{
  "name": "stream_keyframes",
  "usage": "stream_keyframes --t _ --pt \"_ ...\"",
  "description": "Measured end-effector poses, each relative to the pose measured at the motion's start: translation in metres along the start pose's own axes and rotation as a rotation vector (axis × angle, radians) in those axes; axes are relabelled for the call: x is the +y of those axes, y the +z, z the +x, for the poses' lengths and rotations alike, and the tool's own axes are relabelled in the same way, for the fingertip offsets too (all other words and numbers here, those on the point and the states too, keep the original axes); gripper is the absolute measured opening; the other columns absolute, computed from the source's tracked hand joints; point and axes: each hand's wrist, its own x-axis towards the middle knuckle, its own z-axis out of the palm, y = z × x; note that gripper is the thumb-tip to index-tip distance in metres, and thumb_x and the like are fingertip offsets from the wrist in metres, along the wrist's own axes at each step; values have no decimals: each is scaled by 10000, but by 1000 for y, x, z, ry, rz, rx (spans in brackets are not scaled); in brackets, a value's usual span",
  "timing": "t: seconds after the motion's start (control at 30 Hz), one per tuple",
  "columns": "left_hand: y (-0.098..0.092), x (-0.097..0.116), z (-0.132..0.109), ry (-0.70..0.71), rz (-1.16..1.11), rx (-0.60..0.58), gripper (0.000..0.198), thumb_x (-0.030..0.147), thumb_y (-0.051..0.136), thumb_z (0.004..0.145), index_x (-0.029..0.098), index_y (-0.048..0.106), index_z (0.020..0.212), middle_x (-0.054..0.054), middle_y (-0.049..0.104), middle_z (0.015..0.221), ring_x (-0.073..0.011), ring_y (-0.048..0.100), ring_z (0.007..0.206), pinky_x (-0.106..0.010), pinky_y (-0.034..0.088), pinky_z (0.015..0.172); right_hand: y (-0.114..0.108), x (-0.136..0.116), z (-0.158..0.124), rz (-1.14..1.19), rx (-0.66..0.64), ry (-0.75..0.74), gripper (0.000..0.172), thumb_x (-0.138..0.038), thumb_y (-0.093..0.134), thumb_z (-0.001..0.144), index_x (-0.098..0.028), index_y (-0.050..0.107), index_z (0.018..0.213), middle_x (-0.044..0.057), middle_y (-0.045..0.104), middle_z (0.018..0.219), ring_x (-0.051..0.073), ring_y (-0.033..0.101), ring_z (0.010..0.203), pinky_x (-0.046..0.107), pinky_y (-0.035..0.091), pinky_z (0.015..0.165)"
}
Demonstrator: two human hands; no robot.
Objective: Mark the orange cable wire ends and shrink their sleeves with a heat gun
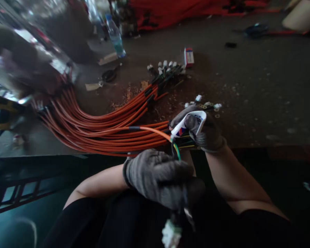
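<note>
My left hand (157, 175), in a grey work glove, is closed around the thin wires at the end of an orange cable (155, 131). Green-yellow and black wires (176, 150) run from the cable into that grip. A white connector (171, 234) hangs below the hand, slightly blurred. Also gloved, my right hand (209, 134) pinches a curled white printed paper (182, 126) with red and blue marks, close to where the orange sheath ends. Several more orange cables (105, 139) lie beneath and to the left. Their ends near the right hand are partly hidden.
Another cable bundle ends in white connectors (167, 65) beside a small red-and-white box (188, 57). Scissors (110, 74) and a plastic bottle (115, 38) are at the back left. Red cloth (165, 12) lies at the far edge. The table's front edge (54, 155) runs under the cables.
</note>
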Motion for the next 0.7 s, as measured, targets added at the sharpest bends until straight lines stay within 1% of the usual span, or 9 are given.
stream_keyframes --t 0.07,0.13,0.23,0.33,0.4,0.5,0.6,0.67,0.7 --pt "13 6 0 342 -76 9 253 384 516 961 269 740 990 -11 704 854 -83 581 580 -190 500 518 -9 -3 -8 32 -84 40 256 -523 662 879 -278 735 861 -2 742 786 137 670 644 298 576 636" --pt "23 6 1 511 -81 -18 207 321 557 923 253 722 1028 -44 689 950 -84 556 586 -212 473 500 -10 -6 -10 83 -115 70 283 -553 699 840 -271 722 859 -9 735 805 140 681 703 301 587 691" --pt "28 4 5 486 -77 -42 212 304 537 925 240 708 1033 -54 660 971 -90 553 616 -220 466 509 -5 -12 -6 126 -181 30 334 -571 701 836 -240 718 876 -1 710 799 127 662 698 271 573 681" --pt "27 5 7 473 -77 -14 183 264 550 912 245 712 995 -37 653 926 -80 541 619 -203 450 511 -1 -20 4 90 -389 12 355 -544 685 861 -189 710 859 16 675 761 113 616 643 239 531 607" --pt "27 6 5 455 -78 -6 175 267 564 905 238 717 985 -30 652 885 -73 514 576 -207 422 483 -3 -21 7 62 -465 47 336 -512 700 857 -178 697 817 15 656 719 111 589 616 233 511 579" --pt "24 8 0 414 -79 5 191 312 560 911 230 717 983 -29 670 869 -82 519 552 -228 404 457 -11 -14 3 59 -367 50 337 -531 692 854 -196 701 826 26 676 743 133 602 630 262 522 587" --pt "17 5 5 340 -45 43 218 331 537 930 233 708 1022 -24 705 920 -105 590 633 -236 440 497 -19 -5 -8 -69 -122 -101 281 -509 690 861 -232 733 872 37 706 808 162 642 728 305 557 679" --pt "11 -5 17 179 -94 75 229 331 535 950 249 676 1110 -9 714 1045 -124 652 789 -229 506 610 -23 -5 -15 -167 55 -179 271 -513 693 854 -248 752 847 48 716 859 191 664 868 345 568 804" --pt "8 -14 24 74 -147 107 267 330 529 963 250 634 1195 -12 691 1162 -136 666 886 -229 529 678 -24 -7 -16 -183 117 -164 302 -541 684 850 -250 757 824 57 720 893 208 667 936 367 565 855"
